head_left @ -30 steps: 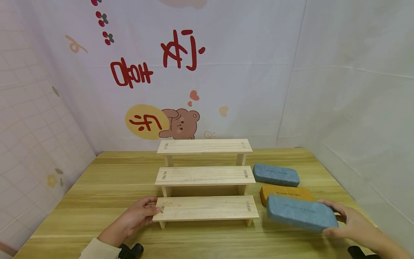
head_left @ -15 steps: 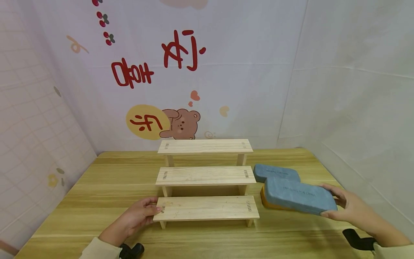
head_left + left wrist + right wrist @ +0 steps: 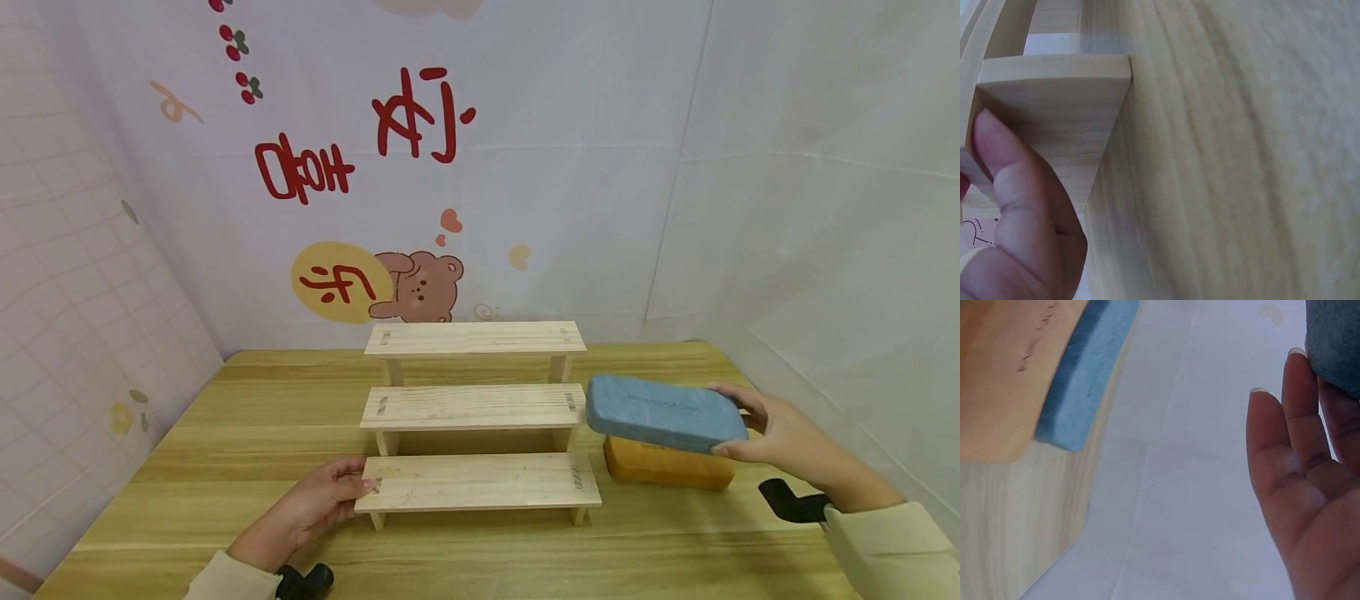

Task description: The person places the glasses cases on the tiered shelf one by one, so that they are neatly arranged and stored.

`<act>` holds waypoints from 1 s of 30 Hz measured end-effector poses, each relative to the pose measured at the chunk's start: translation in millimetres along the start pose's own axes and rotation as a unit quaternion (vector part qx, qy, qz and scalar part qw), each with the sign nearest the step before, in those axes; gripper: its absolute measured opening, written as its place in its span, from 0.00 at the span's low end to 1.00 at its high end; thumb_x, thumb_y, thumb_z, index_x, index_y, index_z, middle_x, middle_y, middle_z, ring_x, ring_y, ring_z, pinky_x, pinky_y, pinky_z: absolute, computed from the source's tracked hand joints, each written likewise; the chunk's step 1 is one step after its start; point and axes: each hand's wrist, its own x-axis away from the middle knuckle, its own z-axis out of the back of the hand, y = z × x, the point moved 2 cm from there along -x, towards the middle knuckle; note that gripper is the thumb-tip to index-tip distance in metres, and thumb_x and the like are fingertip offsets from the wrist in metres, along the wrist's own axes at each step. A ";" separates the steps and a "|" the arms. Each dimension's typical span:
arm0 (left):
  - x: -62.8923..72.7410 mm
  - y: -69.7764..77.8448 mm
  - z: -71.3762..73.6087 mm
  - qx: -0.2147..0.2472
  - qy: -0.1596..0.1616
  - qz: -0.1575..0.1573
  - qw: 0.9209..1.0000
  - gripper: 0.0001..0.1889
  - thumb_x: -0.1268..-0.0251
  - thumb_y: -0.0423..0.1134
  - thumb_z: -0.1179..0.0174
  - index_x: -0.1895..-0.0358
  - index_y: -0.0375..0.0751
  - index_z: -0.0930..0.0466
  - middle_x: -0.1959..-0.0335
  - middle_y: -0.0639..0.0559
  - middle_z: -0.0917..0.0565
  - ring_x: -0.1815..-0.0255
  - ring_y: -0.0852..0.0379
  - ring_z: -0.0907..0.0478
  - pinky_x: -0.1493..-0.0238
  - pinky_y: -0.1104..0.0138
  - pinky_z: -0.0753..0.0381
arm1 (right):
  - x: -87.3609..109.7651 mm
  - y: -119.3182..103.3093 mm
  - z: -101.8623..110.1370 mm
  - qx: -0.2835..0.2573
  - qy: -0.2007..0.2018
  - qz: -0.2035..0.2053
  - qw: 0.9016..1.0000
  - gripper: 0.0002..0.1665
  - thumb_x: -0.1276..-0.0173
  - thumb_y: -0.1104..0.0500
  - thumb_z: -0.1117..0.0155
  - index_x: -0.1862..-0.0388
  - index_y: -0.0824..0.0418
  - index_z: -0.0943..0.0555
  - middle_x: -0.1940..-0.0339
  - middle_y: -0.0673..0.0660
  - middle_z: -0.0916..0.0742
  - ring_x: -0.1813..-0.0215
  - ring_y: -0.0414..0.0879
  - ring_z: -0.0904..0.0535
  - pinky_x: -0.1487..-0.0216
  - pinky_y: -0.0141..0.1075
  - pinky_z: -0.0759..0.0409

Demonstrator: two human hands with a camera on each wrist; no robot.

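Note:
A pale wooden three-step display stand (image 3: 480, 407) stands mid-table in the head view. My left hand (image 3: 322, 500) pinches the left end of its lowest board, thumb on top and fingers beneath; the left wrist view shows the curled fingers (image 3: 1022, 194) against the board by the leg. To the right, my right hand (image 3: 783, 437) grips the right end of a blue glasses case (image 3: 660, 412), raised and slightly tilted. Under it lies an orange glasses case (image 3: 667, 465), partly covered in the head view. A second blue case (image 3: 1079, 381) rests beyond the orange one in the right wrist view.
The wood-grain table (image 3: 285, 400) meets a white printed cloth backdrop (image 3: 570, 208) at the back and both sides. A black strap piece (image 3: 793, 503) sits at my right wrist, another black piece (image 3: 303, 581) at my left.
My right hand has carried the blue glasses case up and away from me, over the orange case, so it now hides the far blue case in the head view. My left hand stays put.

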 end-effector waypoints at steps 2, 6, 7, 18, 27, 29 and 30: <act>0.2 0.0 0.0 0.001 0.001 0.000 1.000 0.35 0.31 0.30 0.44 0.33 0.12 0.55 0.53 0.43 0.22 0.57 0.57 0.20 0.55 0.64 0.19 | -5.5 -5.1 -0.2 0.004 0.000 0.001 1.000 0.43 0.44 0.68 0.28 0.31 0.68 0.36 0.46 0.31 0.26 0.51 0.26 0.25 0.64 0.30 0.21; 0.4 0.3 -0.2 0.001 0.001 0.000 1.000 0.35 0.31 0.30 0.45 0.33 0.12 0.55 0.52 0.43 0.22 0.56 0.57 0.20 0.55 0.64 0.19 | -16.4 -15.1 -0.6 0.008 -0.003 -0.003 1.000 0.43 0.44 0.66 0.27 0.31 0.69 0.36 0.43 0.49 0.25 0.51 0.27 0.25 0.62 0.31 0.20; 0.5 0.4 0.2 0.001 0.002 0.001 1.000 0.35 0.31 0.30 0.45 0.33 0.12 0.55 0.52 0.43 0.22 0.56 0.57 0.20 0.55 0.64 0.19 | -19.2 -17.5 -0.8 0.009 -0.005 -0.005 1.000 0.43 0.44 0.65 0.27 0.31 0.68 0.36 0.42 0.54 0.25 0.51 0.27 0.25 0.62 0.31 0.20; 0.8 1.5 0.7 -0.001 0.012 0.013 1.000 0.37 0.32 0.32 0.43 0.32 0.13 0.56 0.50 0.42 0.23 0.56 0.57 0.21 0.55 0.64 0.19 | -48.5 -36.9 -4.4 0.020 -0.029 -0.038 0.999 0.47 0.40 0.56 0.28 0.27 0.64 0.40 0.35 0.66 0.29 0.42 0.60 0.24 0.57 0.34 0.21; -0.9 -0.9 0.8 0.002 0.012 0.003 1.000 0.36 0.32 0.31 0.43 0.33 0.13 0.54 0.52 0.42 0.22 0.56 0.57 0.21 0.54 0.63 0.19 | -75.6 -49.8 -9.9 0.026 -0.040 -0.038 0.998 0.48 0.41 0.51 0.28 0.26 0.60 0.40 0.29 0.68 0.34 0.38 0.70 0.30 0.47 0.58 0.23; -1.0 -0.9 0.6 0.002 0.014 0.006 1.000 0.36 0.32 0.31 0.43 0.33 0.13 0.54 0.51 0.42 0.23 0.56 0.57 0.21 0.54 0.63 0.19 | -82.4 -52.7 -11.6 0.027 -0.043 -0.040 0.998 0.49 0.41 0.51 0.27 0.25 0.60 0.40 0.28 0.67 0.36 0.36 0.71 0.31 0.45 0.61 0.26; -0.9 -1.0 0.5 0.001 0.015 0.006 1.000 0.36 0.32 0.31 0.43 0.33 0.13 0.54 0.51 0.42 0.23 0.56 0.57 0.21 0.54 0.63 0.19 | -85.9 -54.2 -12.4 0.029 -0.043 -0.041 0.998 0.50 0.41 0.50 0.27 0.25 0.60 0.41 0.27 0.67 0.36 0.36 0.71 0.32 0.44 0.62 0.27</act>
